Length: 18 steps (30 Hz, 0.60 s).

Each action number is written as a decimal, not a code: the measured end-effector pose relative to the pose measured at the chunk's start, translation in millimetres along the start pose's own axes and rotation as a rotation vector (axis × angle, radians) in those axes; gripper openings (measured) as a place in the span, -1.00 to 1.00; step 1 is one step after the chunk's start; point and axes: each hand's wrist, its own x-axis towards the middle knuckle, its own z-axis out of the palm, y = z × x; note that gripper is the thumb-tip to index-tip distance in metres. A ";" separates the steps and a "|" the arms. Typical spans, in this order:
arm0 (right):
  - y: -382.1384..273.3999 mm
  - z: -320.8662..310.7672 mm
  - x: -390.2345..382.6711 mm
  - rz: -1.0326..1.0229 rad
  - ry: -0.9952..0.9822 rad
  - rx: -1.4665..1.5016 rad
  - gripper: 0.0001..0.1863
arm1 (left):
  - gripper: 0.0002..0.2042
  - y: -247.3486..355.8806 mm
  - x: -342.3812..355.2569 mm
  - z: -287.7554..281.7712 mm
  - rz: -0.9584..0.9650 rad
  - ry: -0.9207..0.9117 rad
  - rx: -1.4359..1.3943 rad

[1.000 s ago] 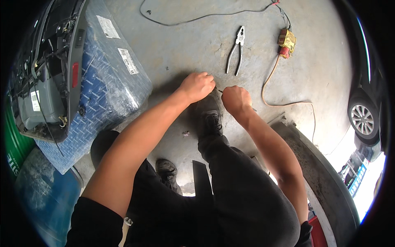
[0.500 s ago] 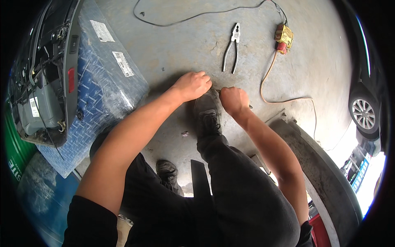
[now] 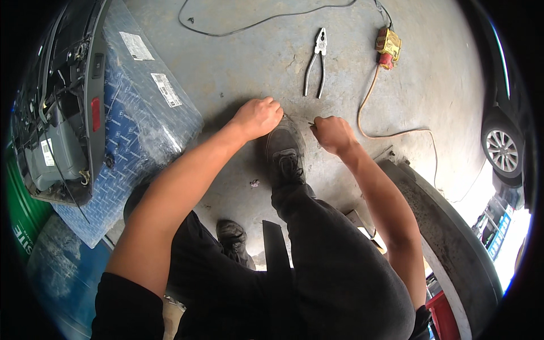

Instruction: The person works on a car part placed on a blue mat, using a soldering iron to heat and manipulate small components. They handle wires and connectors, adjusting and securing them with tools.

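Observation:
My left hand (image 3: 258,118) is closed beside the toe of my dark boot (image 3: 286,150); what its fingers grip is too small to make out, though a thin strand shows near the fingertips. Right of the boot, my right hand (image 3: 334,135) is closed on a thin dark object (image 3: 311,123) whose short end pokes out leftward. A gap separates the two hands over the boot's toe. Silver pliers with long handles (image 3: 321,62) lie on the concrete floor beyond both hands.
A dark car part with a red reflector (image 3: 59,113) rests on blue wrapped material (image 3: 124,141) at left, beside green (image 3: 20,218) and blue drums (image 3: 62,272). A yellow-red connector (image 3: 388,48) and cables lie ahead. A grey metal beam (image 3: 430,221) and car wheel (image 3: 501,153) are at right.
My right hand has drawn a little to the right, away from the boot and my left hand, widening the gap between them. The view has also shifted slightly.

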 end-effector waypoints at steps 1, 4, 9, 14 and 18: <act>-0.6 0.5 -3.0 0.000 0.019 0.008 -0.68 | -0.92 0.9 -0.8 0.4 -0.005 0.013 0.008; -8.9 0.2 -8.4 -0.007 0.053 0.026 -0.69 | -0.92 -0.4 -0.1 -2.7 -0.041 0.037 0.029; -32.5 0.7 1.7 -0.028 0.063 0.012 -0.74 | -0.91 -2.1 2.0 -9.0 -0.041 0.056 0.040; -34.0 -1.1 8.2 -0.021 0.041 -0.013 -0.75 | -0.90 -2.1 2.4 -11.5 -0.039 0.049 0.030; -30.6 2.3 8.8 -0.020 0.065 0.008 -0.71 | -0.89 -2.6 3.1 -11.8 -0.038 0.049 0.002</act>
